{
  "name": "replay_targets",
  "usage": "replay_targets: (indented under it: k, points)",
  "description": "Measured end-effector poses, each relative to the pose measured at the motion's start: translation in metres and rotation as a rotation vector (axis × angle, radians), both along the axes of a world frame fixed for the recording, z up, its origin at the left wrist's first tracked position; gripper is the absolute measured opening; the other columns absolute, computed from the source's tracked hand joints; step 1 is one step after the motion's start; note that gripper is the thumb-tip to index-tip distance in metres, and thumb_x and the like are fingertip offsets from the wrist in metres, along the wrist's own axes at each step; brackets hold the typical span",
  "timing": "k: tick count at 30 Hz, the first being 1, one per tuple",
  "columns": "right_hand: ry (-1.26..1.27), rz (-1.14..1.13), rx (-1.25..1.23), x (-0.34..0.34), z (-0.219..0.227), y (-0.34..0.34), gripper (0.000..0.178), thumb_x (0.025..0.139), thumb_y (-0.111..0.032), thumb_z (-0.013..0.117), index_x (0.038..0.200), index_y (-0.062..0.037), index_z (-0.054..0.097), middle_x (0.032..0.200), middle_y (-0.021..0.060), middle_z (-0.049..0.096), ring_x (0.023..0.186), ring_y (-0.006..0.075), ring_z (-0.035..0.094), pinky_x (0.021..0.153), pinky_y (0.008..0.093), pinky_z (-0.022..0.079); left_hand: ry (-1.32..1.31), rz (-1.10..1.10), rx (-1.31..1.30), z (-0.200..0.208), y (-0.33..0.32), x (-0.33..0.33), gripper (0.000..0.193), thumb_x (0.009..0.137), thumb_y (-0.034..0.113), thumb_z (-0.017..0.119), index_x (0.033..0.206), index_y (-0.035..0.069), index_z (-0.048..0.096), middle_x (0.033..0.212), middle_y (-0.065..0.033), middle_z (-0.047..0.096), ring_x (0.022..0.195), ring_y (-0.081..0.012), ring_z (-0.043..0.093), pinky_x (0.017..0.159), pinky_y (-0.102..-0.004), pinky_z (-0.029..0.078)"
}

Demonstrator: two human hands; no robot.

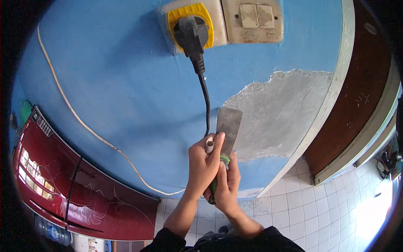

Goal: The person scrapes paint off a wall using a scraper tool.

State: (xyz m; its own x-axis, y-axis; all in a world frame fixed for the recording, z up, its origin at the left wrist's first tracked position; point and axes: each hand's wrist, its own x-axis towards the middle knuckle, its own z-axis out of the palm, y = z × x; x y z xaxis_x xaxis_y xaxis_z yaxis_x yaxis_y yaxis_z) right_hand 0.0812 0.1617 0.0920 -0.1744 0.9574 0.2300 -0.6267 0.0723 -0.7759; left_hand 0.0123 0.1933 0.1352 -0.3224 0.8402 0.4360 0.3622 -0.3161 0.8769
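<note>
My right hand is wrapped round the dark green handle of a putty knife. Its wide grey blade points up and lies over the left edge of a bare grey patch in the blue wall. Close beside it, my left hand is closed round a short white tube, whose hollow end shows above the fingers. The left thumb reaches to the blade. A black power cord runs down from its plug and disappears behind my left hand; whether the hand touches it is hidden.
The black plug sits in a yellow-framed socket, beside a double light switch. A thin white cable hangs along the wall. At lower left stands a red refrigerator. A brown door is at right, above white floor tiles.
</note>
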Motion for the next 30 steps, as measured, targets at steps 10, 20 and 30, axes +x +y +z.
replay_targets:
  k: [10, 20, 30]
  points:
    - [0.084, -0.118, 0.054, -0.017, -0.002, 0.003, 0.038, 0.094, -0.009, 0.038, 0.129, 0.0020, 0.030, 0.090, 0.0069, 0.056, 0.070, 0.0049, 0.051, 0.057, 0.0184, 0.040, 0.213, -0.008, 0.030, 0.020, -0.002, -0.005, 0.037, 0.089, 0.030, 0.051, 0.073, -0.003, 0.057, 0.050, -0.0141, 0.049, 0.042, -0.0202, 0.045, 0.044, -0.0321, 0.037]
    - [0.169, -0.086, 0.056, -0.014, 0.004, -0.007, 0.023, 0.095, -0.016, 0.037, 0.113, -0.0017, 0.037, 0.071, 0.0023, 0.050, 0.049, 0.0040, 0.046, 0.039, 0.0183, 0.035, 0.224, -0.017, 0.047, 0.020, -0.012, 0.002, 0.041, 0.088, 0.031, 0.051, 0.065, -0.003, 0.052, 0.051, -0.0167, 0.048, 0.043, -0.0254, 0.045, 0.046, -0.0354, 0.037]
    - [-0.279, 0.210, -0.405, 0.065, -0.123, -0.082, 0.018, 0.091, -0.023, 0.045, 0.099, -0.0066, 0.044, 0.064, 0.0050, 0.048, 0.039, 0.0133, 0.047, 0.034, 0.0258, 0.037, -0.152, -0.352, -0.548, -0.162, -0.081, -0.024, 0.035, 0.091, 0.034, 0.044, 0.089, 0.002, 0.057, 0.074, -0.0099, 0.064, 0.056, -0.0172, 0.063, 0.043, -0.0260, 0.046]
